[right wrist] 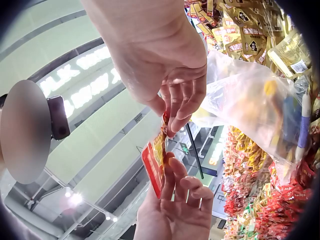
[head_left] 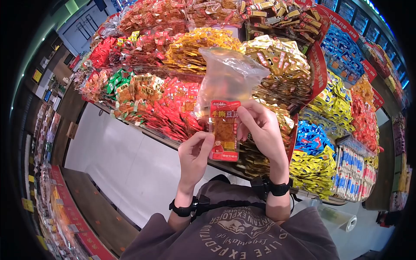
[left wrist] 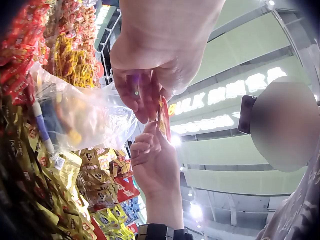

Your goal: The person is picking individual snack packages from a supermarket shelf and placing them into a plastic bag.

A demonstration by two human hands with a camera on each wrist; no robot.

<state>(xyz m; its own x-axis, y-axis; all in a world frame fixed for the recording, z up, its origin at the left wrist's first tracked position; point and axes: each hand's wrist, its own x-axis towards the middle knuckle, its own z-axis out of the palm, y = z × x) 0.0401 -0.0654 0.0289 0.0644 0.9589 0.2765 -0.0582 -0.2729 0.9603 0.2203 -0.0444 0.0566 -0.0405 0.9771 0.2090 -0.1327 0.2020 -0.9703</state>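
Observation:
A red snack packet with a clear window on brown pieces stands upright before the chest, its printed front toward the head camera. My left hand pinches its lower left edge, thumb on the front. At the upper right edge, my right hand pinches it between thumb and fingers. In the right wrist view the packet appears nearly edge-on between both hands. Beyond it, a clear plastic bag rests over the display; blurred coloured things show inside the bag in the left wrist view.
Heaped bins surround the bag: red packets, yellow packets, gold packets and blue packets. A red bin divider rises at the right. Another packet shelf stands at left. A clear plastic roll lies at lower right.

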